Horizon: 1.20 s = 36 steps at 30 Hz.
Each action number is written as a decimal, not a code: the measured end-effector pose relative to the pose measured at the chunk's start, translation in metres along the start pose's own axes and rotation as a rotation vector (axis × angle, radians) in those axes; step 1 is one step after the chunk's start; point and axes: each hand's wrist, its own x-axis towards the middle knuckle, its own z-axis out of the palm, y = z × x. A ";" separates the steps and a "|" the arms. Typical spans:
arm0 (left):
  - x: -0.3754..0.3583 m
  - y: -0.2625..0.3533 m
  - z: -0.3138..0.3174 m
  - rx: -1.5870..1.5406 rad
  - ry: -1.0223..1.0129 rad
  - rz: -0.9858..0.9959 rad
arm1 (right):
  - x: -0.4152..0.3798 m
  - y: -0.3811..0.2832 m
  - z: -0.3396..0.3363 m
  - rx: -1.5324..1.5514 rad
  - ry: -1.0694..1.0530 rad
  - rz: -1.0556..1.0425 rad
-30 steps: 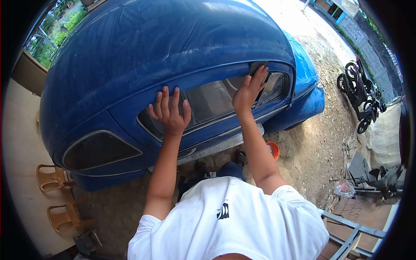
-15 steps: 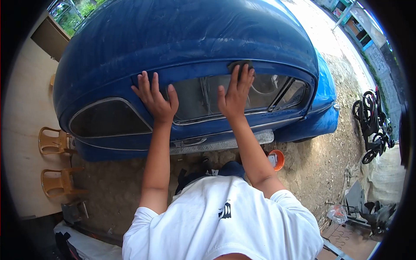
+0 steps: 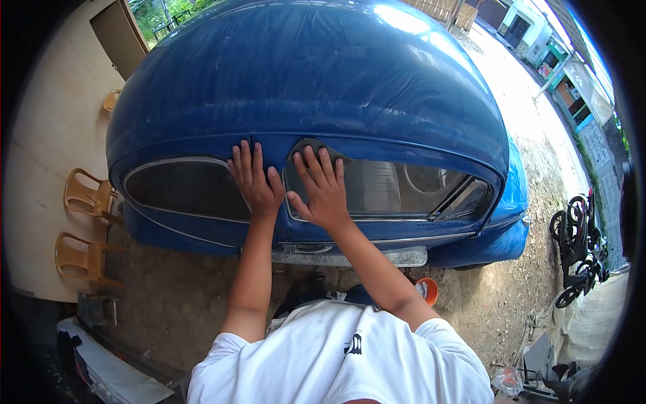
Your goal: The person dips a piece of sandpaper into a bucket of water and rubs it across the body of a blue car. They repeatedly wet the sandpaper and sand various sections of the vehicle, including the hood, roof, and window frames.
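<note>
A blue car (image 3: 289,81) with a rounded roof stands close in front of me. My right hand (image 3: 324,195) lies with its fingers flat on a dark grey sheet (image 3: 304,146) that looks like sandpaper. It presses the sheet against the blue frame above the rear upper corner of the front side window (image 3: 377,185). Just to its left, my left hand (image 3: 259,188) rests open at the pillar between the two windows, fingertips on the blue paint. It holds nothing. The rear side window (image 3: 188,185) is left of it.
An orange bucket (image 3: 431,291) stands on the dirt ground by my right side. Tan plastic chairs (image 3: 84,259) line the pale wall at left. A black motorcycle (image 3: 575,246) is parked at right. The car's ribbed running board (image 3: 397,256) runs below the door.
My right hand has slid left along the window frame with the grey sheet. My left hand has shifted slightly toward the rear window, and my view has tilted up.
</note>
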 end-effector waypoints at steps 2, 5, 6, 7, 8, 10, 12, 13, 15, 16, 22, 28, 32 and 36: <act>0.000 -0.001 -0.001 0.011 -0.016 0.011 | 0.003 0.001 -0.002 -0.046 -0.010 -0.062; -0.003 -0.002 -0.001 0.011 -0.032 0.004 | -0.015 0.048 -0.011 -0.156 0.035 0.001; -0.002 -0.002 0.000 0.014 -0.031 0.004 | -0.021 0.069 -0.020 -0.153 0.102 0.070; -0.003 -0.001 0.000 0.019 -0.032 0.004 | -0.022 0.089 -0.034 -0.191 0.229 0.171; -0.003 -0.001 -0.001 0.024 -0.033 0.002 | -0.023 0.109 -0.047 -0.227 0.355 0.272; -0.004 -0.002 -0.001 0.022 -0.036 -0.014 | -0.024 0.137 -0.071 -0.236 0.489 0.433; -0.006 0.000 -0.001 0.016 -0.042 -0.019 | -0.021 0.135 -0.069 -0.198 0.537 0.413; -0.006 0.000 -0.002 0.014 -0.042 -0.016 | -0.015 0.128 -0.069 -0.180 0.562 0.404; -0.004 0.002 0.000 0.014 -0.040 -0.010 | -0.007 0.099 -0.051 -0.094 0.539 0.401; -0.004 0.002 0.001 0.017 -0.039 -0.009 | -0.004 0.083 -0.039 -0.086 0.502 0.370; -0.003 0.003 -0.005 0.015 -0.030 -0.022 | -0.007 0.026 0.009 -0.112 0.052 0.004; -0.003 -0.016 -0.003 0.003 -0.001 0.057 | -0.003 0.057 -0.010 -0.193 0.328 0.224; -0.011 -0.017 -0.004 -0.067 -0.021 0.019 | 0.008 0.018 0.014 -0.098 0.289 0.166; -0.012 -0.012 -0.005 -0.015 0.146 -0.199 | 0.020 -0.033 0.030 -0.136 0.014 -0.068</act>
